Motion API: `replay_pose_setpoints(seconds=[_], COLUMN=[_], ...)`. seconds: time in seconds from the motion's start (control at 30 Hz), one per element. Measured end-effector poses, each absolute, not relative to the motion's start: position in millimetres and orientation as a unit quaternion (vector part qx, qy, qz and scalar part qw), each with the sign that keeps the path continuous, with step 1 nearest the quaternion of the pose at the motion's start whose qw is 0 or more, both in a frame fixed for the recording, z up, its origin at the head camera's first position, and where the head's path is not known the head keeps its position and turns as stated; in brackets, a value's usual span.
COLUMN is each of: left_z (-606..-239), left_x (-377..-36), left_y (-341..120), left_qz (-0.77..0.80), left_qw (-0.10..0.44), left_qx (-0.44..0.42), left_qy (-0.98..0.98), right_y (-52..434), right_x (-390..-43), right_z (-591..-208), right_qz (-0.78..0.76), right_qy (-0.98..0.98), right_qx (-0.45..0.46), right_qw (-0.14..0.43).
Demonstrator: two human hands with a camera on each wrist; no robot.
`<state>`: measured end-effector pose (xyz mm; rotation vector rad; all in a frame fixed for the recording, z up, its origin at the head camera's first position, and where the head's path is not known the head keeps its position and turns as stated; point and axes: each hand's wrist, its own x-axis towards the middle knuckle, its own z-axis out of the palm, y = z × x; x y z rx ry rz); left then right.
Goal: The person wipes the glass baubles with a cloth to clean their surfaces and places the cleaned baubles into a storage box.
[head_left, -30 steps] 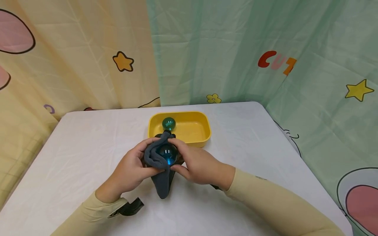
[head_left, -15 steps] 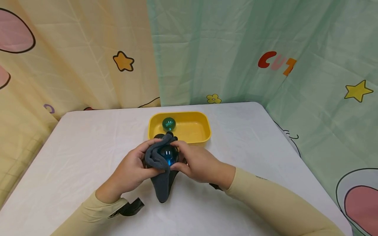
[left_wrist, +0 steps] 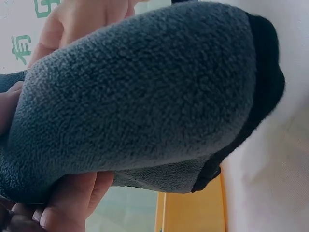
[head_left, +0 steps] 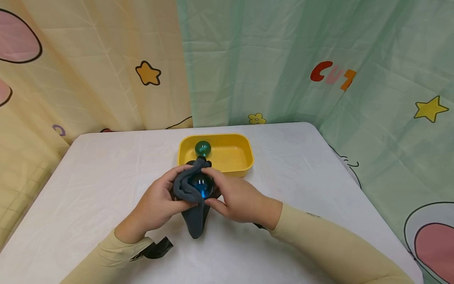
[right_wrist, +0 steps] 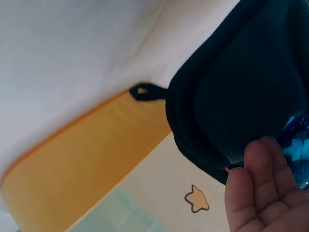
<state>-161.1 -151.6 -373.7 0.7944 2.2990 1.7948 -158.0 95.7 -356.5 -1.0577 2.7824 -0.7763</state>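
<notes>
A clear blue ball (head_left: 202, 185) sits between both hands in front of the yellow tray, partly wrapped by a grey fleecy cloth (head_left: 194, 223). My left hand (head_left: 156, 205) grips the folded cloth against the ball's left side, thumb toward me. From the right, my right hand (head_left: 239, 197) holds the ball between thumb and fingers. One end of the cloth hangs down toward me. In the left wrist view the cloth (left_wrist: 145, 92) fills most of the picture. The right wrist view shows the cloth's black edging, its hanging loop (right_wrist: 152, 92) and part of the blue ball (right_wrist: 301, 150).
Just beyond the hands stands the yellow tray (head_left: 235, 154) on the white-covered table (head_left: 291, 169). A clear green ball (head_left: 203, 148) lies in its left part. Behind the table hangs a printed curtain (head_left: 248, 63).
Both hands keep their hold while the cloth and ball shift slightly toward me, then back away. My right hand makes a small matching movement. The tray and green ball stay put.
</notes>
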Motion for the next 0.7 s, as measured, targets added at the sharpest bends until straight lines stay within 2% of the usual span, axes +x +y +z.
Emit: replay_pose_setpoints(seconds=[0.2,0.4,0.53,0.7], left_z=[-372.8,-374.3,-374.6,-375.0], left_x=[-160.9,-161.2,-161.2,-160.3], left_y=[-151.8,-151.5,-150.9,-148.9], left_qz=[0.596,0.593,0.593,0.597], left_qw=[0.07,0.077,0.077,0.08], left_qx=[0.255,0.256,0.26,0.263], left_qy=[0.758,0.76,0.758,0.754], right_y=[96.4,98.3,99.6,100.1], right_x=[-160.8,-162.9,-162.3,-161.1], right_z=[-352.3,-353.4,-354.2,-356.9], right_qz=[-0.165,-0.155,-0.189,-0.308], right_qy=[0.913,0.907,0.906,0.891], right_qx=[-0.372,-0.388,-0.378,-0.332], right_qw=[-0.035,-0.057,-0.037,0.047])
